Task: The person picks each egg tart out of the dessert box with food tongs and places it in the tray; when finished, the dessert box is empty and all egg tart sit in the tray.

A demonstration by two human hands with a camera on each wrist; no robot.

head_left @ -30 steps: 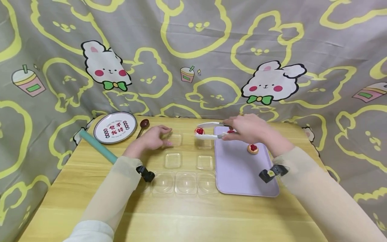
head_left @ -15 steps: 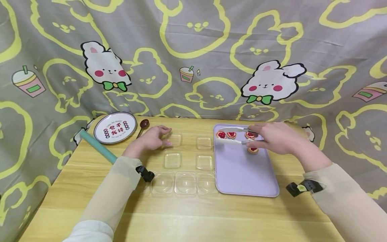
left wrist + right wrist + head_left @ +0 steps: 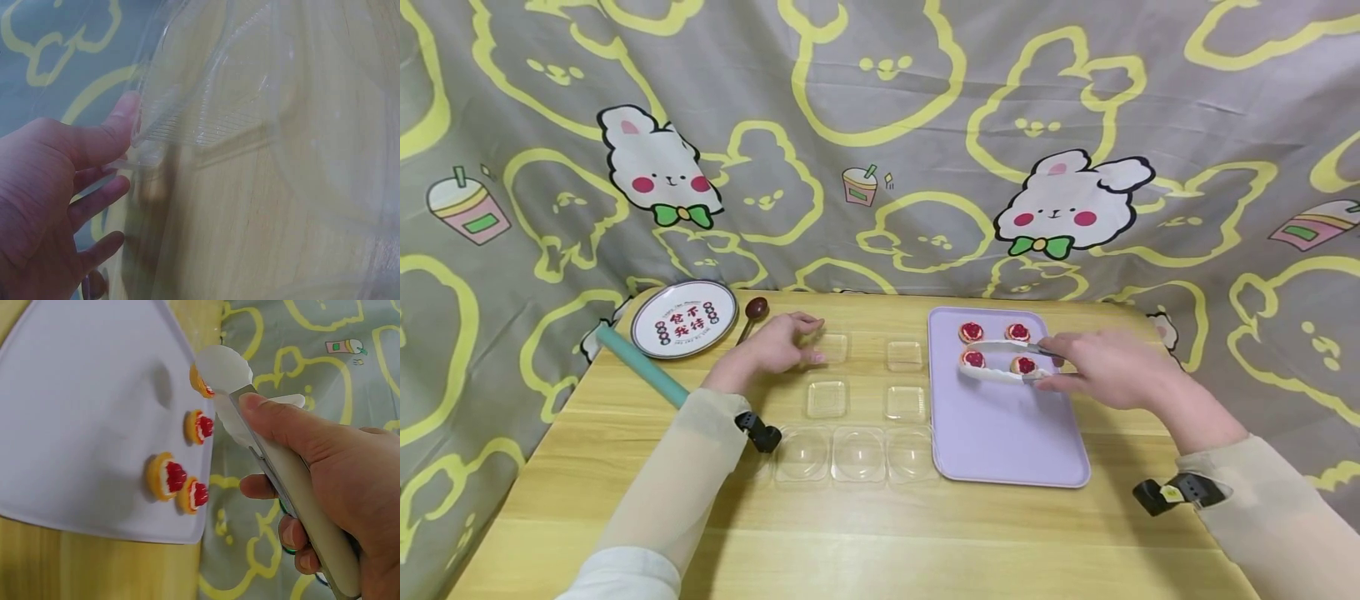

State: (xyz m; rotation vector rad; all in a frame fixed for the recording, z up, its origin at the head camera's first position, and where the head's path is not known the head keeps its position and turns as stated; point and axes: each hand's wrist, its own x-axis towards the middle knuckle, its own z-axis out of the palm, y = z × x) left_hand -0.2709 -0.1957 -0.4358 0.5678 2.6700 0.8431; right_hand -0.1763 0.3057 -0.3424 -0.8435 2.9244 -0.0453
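My left hand [image 3: 778, 343] is at a clear plastic box [image 3: 832, 348]. In the left wrist view the thumb touches the box's edge [image 3: 145, 139] while the other fingers spread loosely beside it. My right hand [image 3: 1112, 367] grips white-tipped tongs [image 3: 294, 475] over the lilac tray [image 3: 1007, 442]. A small berry-topped tart [image 3: 973, 360] lies between the tong ends; whether it rests on the tray I cannot tell. Another tart [image 3: 1023, 366] shows between the tong arms, and two more tarts, a left one [image 3: 971, 332] and a right one [image 3: 1017, 332], sit behind.
Other clear boxes [image 3: 906, 402] stand left of the tray, with a row of round-domed clear lids [image 3: 859, 454] nearer. A plate [image 3: 683, 319], a brown spoon [image 3: 756, 310] and a green stick [image 3: 643, 367] lie at the back left. A patterned curtain [image 3: 925, 167] hangs behind the table.
My right hand has carried a tart in the tongs rightward and nearer, from above the clear boxes to over the tray. My left hand has stayed at its box.
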